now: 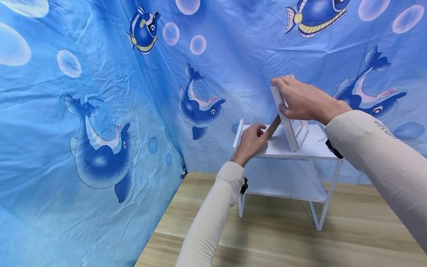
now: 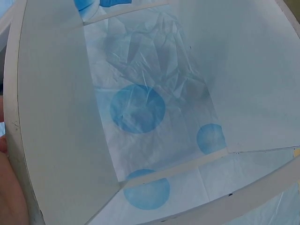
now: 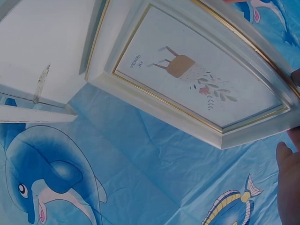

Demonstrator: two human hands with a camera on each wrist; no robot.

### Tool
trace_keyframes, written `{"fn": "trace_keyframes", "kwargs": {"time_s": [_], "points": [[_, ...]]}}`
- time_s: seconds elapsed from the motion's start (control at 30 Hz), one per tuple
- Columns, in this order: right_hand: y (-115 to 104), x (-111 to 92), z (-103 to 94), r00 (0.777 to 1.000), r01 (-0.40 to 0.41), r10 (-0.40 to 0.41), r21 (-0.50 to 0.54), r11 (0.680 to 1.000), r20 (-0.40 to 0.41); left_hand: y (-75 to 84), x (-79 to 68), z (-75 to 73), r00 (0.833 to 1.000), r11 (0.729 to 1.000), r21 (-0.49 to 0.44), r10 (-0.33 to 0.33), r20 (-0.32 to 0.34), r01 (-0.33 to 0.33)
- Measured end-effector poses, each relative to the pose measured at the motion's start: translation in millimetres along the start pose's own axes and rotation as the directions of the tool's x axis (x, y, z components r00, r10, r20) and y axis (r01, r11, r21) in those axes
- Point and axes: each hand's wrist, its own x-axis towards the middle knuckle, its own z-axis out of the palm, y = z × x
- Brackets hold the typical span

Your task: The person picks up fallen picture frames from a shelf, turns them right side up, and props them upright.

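Observation:
A white picture frame (image 1: 287,120) stands tilted on a small white table (image 1: 311,142). In the right wrist view the picture frame (image 3: 154,110) shows gold trim and a print of a plant on a stool. My right hand (image 1: 305,98) grips its upper edge, fingers over the top and thumb on the picture side. Behind the frame, a brown support leg (image 1: 274,126) slants down to the tabletop. My left hand (image 1: 250,142) pinches the lower end of this leg with bent fingers. Only part of the left hand (image 2: 11,187) shows in the left wrist view, beside the table edge.
A blue cloth (image 1: 253,63) printed with dolphins and fish hangs close behind the table, and another stretch covers the left side. Below the tabletop is a lower white shelf (image 1: 283,180). Thin white legs (image 1: 330,196) stand on the wood-look floor (image 1: 260,230).

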Motion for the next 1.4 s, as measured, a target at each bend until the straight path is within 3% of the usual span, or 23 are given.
{"fn": "trace_keyframes", "kwargs": {"time_s": [0.27,0.47,0.7,0.87,0.97,1.17,1.4], "points": [[-1.2,-1.7,-4.2,1.0,0.015,-0.014,0.021,1.0,-0.023,2.8,-2.7,-0.5,0.998,0.999,0.022,0.047,-0.052,-0.046],[3.5,-8.3,-9.0,0.996,-0.041,0.046,0.065,0.997,-0.075,8.5,-1.1,-0.1,0.991,0.997,0.035,0.067,-0.112,-0.063],[15.5,-18.9,-13.3,0.986,-0.116,0.128,0.114,0.987,-0.103,27.8,-2.2,-8.5,0.985,1.0,0.002,0.021,-0.17,-0.021],[22.7,-28.0,-13.1,0.984,-0.15,0.16,0.123,0.981,-0.081,49.0,-0.8,-18.3,0.976,0.999,-0.002,0.033,-0.214,-0.034],[27.8,-32.8,-9.1,0.981,-0.167,0.179,0.143,0.976,-0.07,62.0,2.1,-22.1,0.963,0.999,0.007,0.041,-0.267,-0.041],[37.2,-41.7,2.4,0.968,-0.212,0.236,0.226,0.951,-0.087,91.8,11.1,-28.0,0.916,0.996,0.08,0.062,-0.396,-0.033],[49.1,-54.4,13.3,0.931,-0.305,0.355,0.349,0.886,-0.089,125.7,20.4,-33.7,0.877,0.968,0.239,0.18,-0.447,-0.077]]}}
